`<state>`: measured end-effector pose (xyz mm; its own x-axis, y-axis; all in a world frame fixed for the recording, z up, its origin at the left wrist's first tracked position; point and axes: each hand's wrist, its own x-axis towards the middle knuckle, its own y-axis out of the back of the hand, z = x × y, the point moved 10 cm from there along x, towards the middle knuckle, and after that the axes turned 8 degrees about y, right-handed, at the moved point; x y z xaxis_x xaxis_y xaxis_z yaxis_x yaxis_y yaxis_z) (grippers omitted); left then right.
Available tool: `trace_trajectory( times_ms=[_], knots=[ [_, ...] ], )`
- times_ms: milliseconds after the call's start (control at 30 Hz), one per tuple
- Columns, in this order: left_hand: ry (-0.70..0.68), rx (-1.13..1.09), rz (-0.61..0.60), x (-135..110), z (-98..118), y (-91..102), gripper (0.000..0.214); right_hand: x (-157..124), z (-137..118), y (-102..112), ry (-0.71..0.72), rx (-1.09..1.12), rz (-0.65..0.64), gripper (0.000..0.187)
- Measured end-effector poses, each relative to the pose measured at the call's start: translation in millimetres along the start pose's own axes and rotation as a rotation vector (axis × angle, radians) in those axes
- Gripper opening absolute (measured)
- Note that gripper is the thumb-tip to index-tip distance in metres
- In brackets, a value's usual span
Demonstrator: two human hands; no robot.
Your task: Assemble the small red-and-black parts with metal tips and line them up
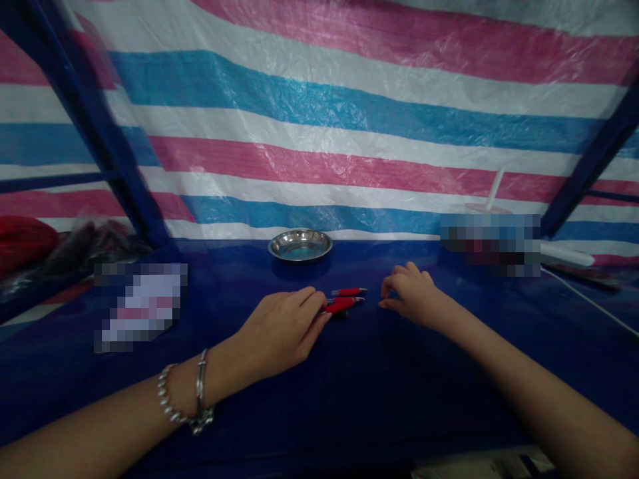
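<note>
On the blue tabletop (379,412), just beside the far pen (349,291), my left hand (284,324) pinches the near red pen (343,305) at its left end, probably light, stiff and surest by its red grip (341,306), while my right hand (415,294) curls empty, fingertips parted.

We are working in what looks like a makeshift booth: striped plastic sheeting (349,126) is hanging behind the far edge of the bench (389,392), blue posts (101,143) framing its far corners.
</note>
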<state>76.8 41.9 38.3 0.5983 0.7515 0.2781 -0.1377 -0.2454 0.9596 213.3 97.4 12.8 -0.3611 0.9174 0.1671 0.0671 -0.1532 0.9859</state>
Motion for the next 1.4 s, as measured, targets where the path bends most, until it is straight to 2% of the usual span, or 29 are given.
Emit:
trace_trajectory(
  times_ms=[133,233,300,367,500,667,833,1033,1400],
  knots=[
    [0.020,-0.018,-0.002,-0.2,-2.1,-0.2,0.022,0.6,-1.7,3.0,0.012,-0.004,0.030,0.006],
    [0.039,-0.040,0.009,0.0,-4.7,-0.3,0.021,0.5,-7.1,19.6,0.039,0.109,0.146,0.008],
    [0.056,-0.056,0.021,0.3,-7.1,-0.1,0.021,-0.3,-20.4,33.2,0.147,0.317,0.238,0.009],
    [0.066,-0.070,0.027,0.4,-8.5,-0.4,0.021,-1.6,-33.2,40.5,0.241,0.596,0.275,0.010],
    [0.061,-0.072,0.030,0.1,-7.6,-1.2,0.021,-1.5,-48.6,32.0,0.266,0.970,0.209,0.012],
    [0.065,-0.073,0.023,0.0,-6.8,-2.0,0.022,-0.4,-50.0,22.3,0.229,1.193,0.191,0.010],
    [0.087,-0.090,0.081,-0.4,-9.9,3.4,0.020,0.3,-41.8,25.3,0.198,1.223,0.256,0.010],
    [0.088,-0.096,0.098,-0.8,-11.0,4.0,0.019,1.0,-46.2,17.9,0.189,1.188,0.188,0.010],
    [0.072,-0.084,0.076,-0.7,-9.2,1.3,0.018,0.2,-46.4,18.2,0.182,1.100,0.173,0.012]
  ],
)
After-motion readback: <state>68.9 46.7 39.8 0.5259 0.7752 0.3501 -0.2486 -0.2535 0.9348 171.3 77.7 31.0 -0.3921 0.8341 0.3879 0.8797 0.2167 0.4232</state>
